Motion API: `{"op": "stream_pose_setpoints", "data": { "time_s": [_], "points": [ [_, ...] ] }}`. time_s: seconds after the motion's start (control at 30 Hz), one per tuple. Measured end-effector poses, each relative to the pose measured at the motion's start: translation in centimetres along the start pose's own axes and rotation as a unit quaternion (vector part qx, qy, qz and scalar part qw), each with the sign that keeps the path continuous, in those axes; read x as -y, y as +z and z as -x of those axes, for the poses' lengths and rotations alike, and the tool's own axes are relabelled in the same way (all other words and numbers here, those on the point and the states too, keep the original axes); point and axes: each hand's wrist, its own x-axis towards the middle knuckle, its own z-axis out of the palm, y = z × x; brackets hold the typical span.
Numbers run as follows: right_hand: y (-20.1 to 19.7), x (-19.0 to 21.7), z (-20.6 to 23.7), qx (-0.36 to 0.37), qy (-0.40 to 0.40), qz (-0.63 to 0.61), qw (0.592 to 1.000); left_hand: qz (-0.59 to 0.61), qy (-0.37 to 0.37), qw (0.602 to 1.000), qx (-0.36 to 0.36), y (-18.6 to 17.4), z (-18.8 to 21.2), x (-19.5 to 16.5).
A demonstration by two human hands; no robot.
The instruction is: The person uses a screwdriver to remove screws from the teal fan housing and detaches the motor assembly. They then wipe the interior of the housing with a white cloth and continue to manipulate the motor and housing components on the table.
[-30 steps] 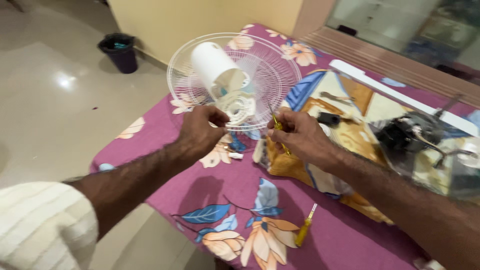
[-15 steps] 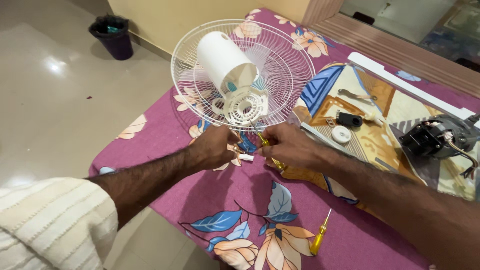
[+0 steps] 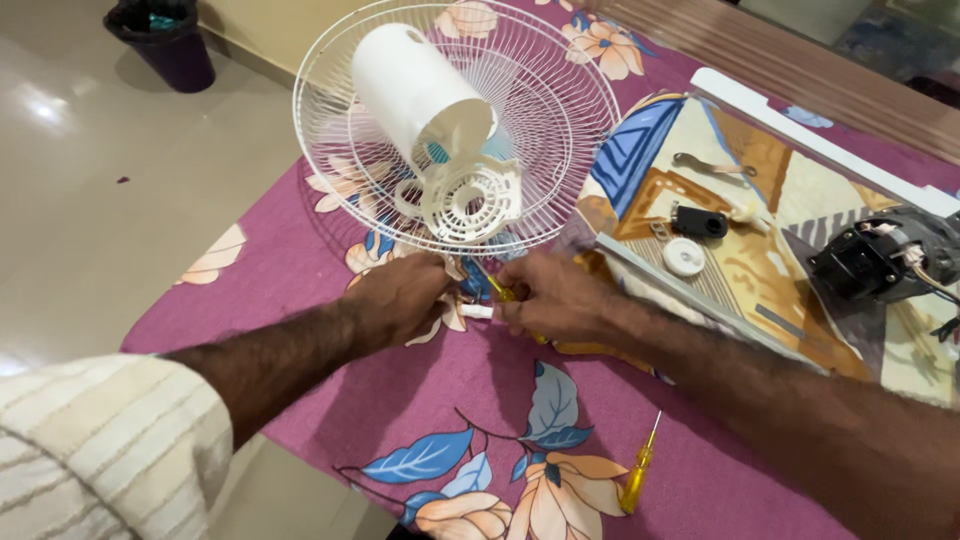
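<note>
Frame centre: our left hand fingers pinch a small white fan part, right hand fingers grip the yellow screwdriver under the fan guard; we'd keep the tip square and the part steady.

place: home room; signs: floral bedsheet on bed; glossy tiled floor; dark waste bin
</note>
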Motion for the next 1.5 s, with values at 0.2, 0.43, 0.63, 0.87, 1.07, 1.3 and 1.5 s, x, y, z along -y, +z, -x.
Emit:
{"op": "stream_pose_setpoints", "data": {
  "time_s": [0.2, 0.43, 0.63, 0.87, 1.07, 1.3, 1.5],
  "points": [
    [0.5, -1.7, 0.5, -0.027, -0.031, -0.018, 0.999, -0.045, 0.049, 0.996, -0.055, 1.9, -0.6, 1.0],
    [0.0, -2.7, 2.2, -0.030, -0.035, -0.053, 0.998, 0.002, -0.047, 0.997, 0.066, 0.3, -1.4, -0.5],
    [-1.1, -2.0, 4.6, -0.022, -0.017, -0.095, 0.995, 0.016, -0.074, 0.997, 0.018, -2.0, -1.0, -2.2],
    [-2.0, -2.7, 6.6, -0.037, 0.002, -0.147, 0.988, 0.155, -0.212, 0.965, 0.010, -3.9, -3.1, -6.7],
    [-2.3, -3.7, 8.9, -0.278, -0.095, -0.184, 0.938, 0.299, -0.175, 0.934, -0.085, -5.1, -6.0, -12.5],
    [-5.1, -8.3, 13.5, -0.370, 0.162, -0.273, 0.873, 0.308, -0.065, 0.941, -0.123, -2.7, -12.2, -18.2],
    [-6.6, -15.2, 17.9, -0.331, 0.207, -0.288, 0.874, 0.263, -0.038, 0.960, -0.089, -0.1, -16.2, -22.0]
  ]
}}
